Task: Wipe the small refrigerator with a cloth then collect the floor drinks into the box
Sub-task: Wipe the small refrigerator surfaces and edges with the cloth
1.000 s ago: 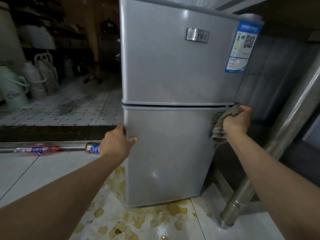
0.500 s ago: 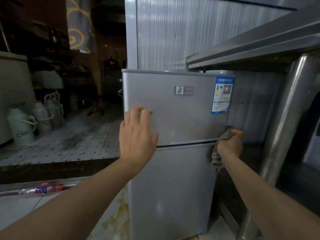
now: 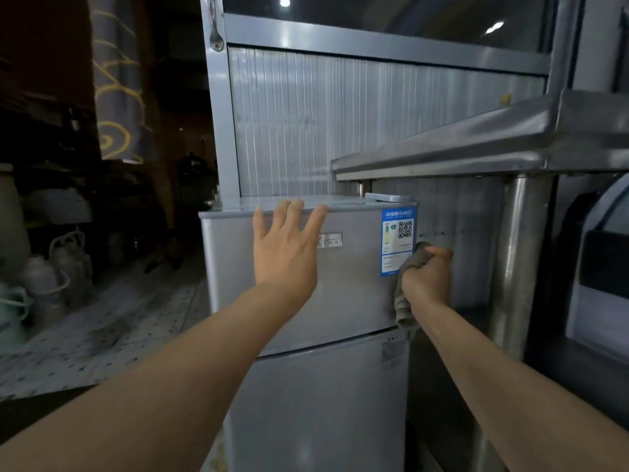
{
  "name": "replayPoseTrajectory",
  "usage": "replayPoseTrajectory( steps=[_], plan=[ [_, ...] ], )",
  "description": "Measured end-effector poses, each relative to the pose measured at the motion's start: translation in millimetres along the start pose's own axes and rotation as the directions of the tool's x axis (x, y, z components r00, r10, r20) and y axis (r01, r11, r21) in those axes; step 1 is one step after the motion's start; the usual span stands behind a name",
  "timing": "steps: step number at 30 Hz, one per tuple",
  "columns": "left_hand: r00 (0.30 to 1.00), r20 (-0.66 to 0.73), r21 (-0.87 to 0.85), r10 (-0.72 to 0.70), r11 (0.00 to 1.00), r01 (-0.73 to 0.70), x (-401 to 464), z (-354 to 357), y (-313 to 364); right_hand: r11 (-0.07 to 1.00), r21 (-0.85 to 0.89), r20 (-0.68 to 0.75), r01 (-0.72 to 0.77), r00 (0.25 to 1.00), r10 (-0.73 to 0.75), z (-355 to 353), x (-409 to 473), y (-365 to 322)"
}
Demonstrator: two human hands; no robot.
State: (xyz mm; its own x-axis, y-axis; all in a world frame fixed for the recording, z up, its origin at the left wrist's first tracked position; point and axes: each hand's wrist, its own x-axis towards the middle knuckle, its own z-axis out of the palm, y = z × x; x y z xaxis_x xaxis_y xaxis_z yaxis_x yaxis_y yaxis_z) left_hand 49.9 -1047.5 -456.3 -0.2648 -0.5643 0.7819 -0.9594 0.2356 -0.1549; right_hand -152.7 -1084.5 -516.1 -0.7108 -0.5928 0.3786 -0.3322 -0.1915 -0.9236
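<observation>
Standing against a ribbed metal wall (image 3: 340,124), the fridge (image 3: 340,301) fills the middle of the view, its top door above a seam and the lower door below. A blue label (image 3: 397,241) sits at the top door's right edge, with a small badge (image 3: 332,240) nearer the middle. The cloth (image 3: 406,301) lies bunched against the fridge's right front edge, just below that label, hanging down to the door seam. The right hand (image 3: 427,275) has its grip curled tight round the cloth, knuckles outward, pressing it to the corner. The left hand (image 3: 287,248) is flat on the top door with its grip spread, fingers straight and reaching up to the door's top edge, seemingly steadying the cabinet.

Just beside the fridge on the right stands a steel bench (image 3: 493,144), its top overhanging the fridge's right rear corner and its leg (image 3: 520,260) near the cloth hand. Pale jugs (image 3: 51,267) stand on a tiled floor (image 3: 119,321) well off to the left.

Wiping is the step in hand, and it looks unfinished: the cloth is only at the right edge. Next, the cloth likely needs sweeping across the top door or over the top, which calls for firm flat pressure and lifting the left hand out of its path. No drinks or box show here; collecting them appears to wait.
</observation>
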Motion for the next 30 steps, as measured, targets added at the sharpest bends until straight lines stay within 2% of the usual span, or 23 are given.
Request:
replayPoseTrajectory(
  steps=[8,13,15,17,20,23,26,30],
  plan=[
    [0.999,0.027,-0.014,0.017,1.000,-0.017,1,-3,-2,0.994,0.107,-0.099,0.002,0.995,0.009,4,24,-64],
    [0.996,0.085,-0.015,0.039,0.999,-0.037,0,-7,-4,0.966,0.214,-0.147,0.146,0.982,-0.116,6,18,-91],
    [0.989,0.130,-0.034,0.067,0.997,-0.063,0,-11,-8,0.942,0.301,-0.171,0.145,0.981,-0.096,4,11,-98],
    [0.980,0.174,-0.071,0.101,0.993,-0.090,-3,-17,-14,0.922,0.373,-0.114,0.104,0.991,-0.066,3,-2,-102],
    [0.977,0.180,-0.133,0.117,0.987,-0.093,-11,-29,-25,0.942,0.317,0.015,0.112,0.992,-0.123,3,-31,-108],
    [0.987,0.141,-0.182,0.077,0.982,-0.051,-20,-43,-39,0.926,0.348,0.056,0.145,0.983,-0.175,1,-55,-122],
    [0.996,0.087,-0.218,0.031,0.976,-0.011,-24,-55,-54,0.883,0.457,0.122,0.103,0.976,-0.178,-3,-69,-138],
    [0.997,0.071,-0.269,-0.021,0.962,0.040,-18,-65,-70,0.871,0.486,0.197,0.071,0.962,-0.188,-4,-71,-159]
  ],
)
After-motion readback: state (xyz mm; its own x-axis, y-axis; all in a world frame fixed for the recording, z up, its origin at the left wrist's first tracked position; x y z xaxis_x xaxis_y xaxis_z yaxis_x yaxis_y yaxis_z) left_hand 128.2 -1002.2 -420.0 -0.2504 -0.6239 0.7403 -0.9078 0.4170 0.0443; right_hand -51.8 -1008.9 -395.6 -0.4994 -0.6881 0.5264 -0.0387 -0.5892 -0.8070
